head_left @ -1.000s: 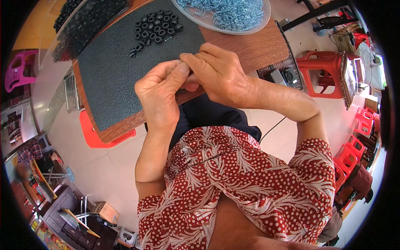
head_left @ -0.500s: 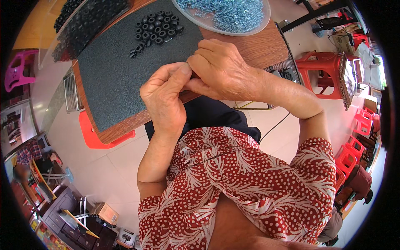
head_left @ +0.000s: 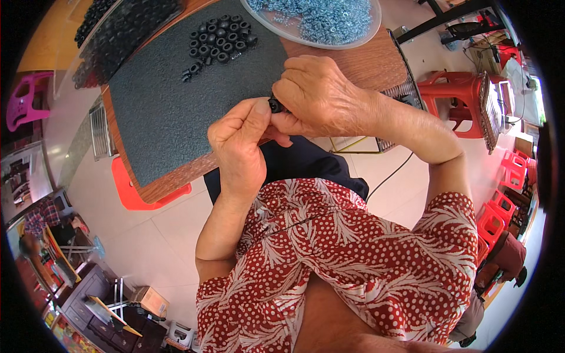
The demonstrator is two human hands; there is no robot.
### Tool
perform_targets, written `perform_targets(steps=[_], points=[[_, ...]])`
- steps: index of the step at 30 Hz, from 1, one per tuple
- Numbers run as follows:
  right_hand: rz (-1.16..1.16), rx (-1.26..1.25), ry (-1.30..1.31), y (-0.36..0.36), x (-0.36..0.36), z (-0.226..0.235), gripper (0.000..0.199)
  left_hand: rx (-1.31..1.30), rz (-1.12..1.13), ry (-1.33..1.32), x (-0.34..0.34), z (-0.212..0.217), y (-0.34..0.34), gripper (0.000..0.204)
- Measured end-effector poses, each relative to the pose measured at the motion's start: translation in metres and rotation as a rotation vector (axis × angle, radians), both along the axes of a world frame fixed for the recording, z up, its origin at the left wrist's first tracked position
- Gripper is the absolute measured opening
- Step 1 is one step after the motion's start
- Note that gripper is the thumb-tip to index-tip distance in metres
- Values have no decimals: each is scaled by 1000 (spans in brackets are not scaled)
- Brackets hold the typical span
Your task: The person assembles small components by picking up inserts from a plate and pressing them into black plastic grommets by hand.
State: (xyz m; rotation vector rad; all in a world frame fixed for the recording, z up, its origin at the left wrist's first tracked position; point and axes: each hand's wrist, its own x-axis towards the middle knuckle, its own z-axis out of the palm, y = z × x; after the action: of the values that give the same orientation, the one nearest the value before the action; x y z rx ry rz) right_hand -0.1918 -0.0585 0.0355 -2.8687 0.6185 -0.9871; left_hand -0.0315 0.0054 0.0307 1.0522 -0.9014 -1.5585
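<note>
Close together over the mat's near right edge, both hands meet at a small black ring-shaped part. My left hand pinches it between thumb and fingers. Curled closed, my right hand grips at the part's other side, and its fingers hide much of it. Beyond the hands, a loose cluster of black ring-shaped parts lies on the dark textured mat. To the upper right stands a round clear tray filled with tiny bluish rings.
A clear bin of black parts stands at the upper left. The mat rests on a brown wooden table. A red stool is partly under the table, another red stool to the right. Far right, a person is partly visible.
Both hands have shifted slightly to the right, the left one more. The black part between the fingertips now shows more clearly.
</note>
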Motion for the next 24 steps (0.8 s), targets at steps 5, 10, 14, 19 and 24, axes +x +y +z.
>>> perform_targets(steps=[5,10,14,19,24], points=[[25,2,-19,0,0,-1,26,11,89,70,-10,4,4,27],[42,-12,14,2,-3,-3,25,5,89,123,-11,-5,6,27],[51,-36,36,0,-3,-2,26,-20,50,93,-8,-7,5,27],[61,-57,16,-2,0,0,27,-1,32,34,-2,3,2,28],[29,-63,-16,-2,1,3,27,-3,-9,26,3,7,-1,29]])
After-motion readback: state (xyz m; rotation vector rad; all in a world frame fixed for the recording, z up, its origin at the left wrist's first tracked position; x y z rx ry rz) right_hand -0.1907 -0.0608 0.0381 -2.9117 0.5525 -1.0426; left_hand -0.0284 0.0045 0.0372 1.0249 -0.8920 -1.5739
